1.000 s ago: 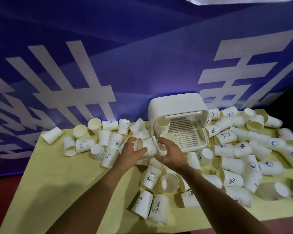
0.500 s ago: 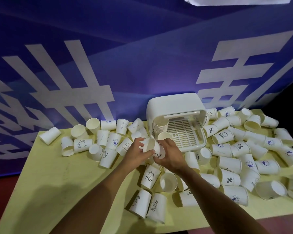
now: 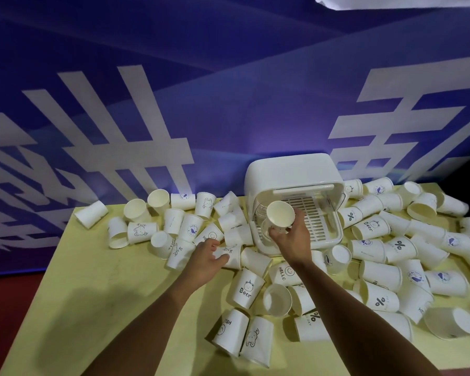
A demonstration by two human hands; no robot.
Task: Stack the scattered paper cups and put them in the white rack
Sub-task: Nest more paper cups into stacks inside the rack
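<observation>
One head-worn camera (wide-angle) looks forward and down over the table [image 3: 98, 308], close, facing the blue banner [image 3: 228, 104].

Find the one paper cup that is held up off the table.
The cup gripped in the right hand, raised before the white rack, open mouth facing the camera. The scattered others, even the HI cup the left hand grips, lie on the table.

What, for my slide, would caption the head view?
Right hand holds a paper cup at the mouth of the white rack; left hand grips another cup on the yellow table.
</observation>
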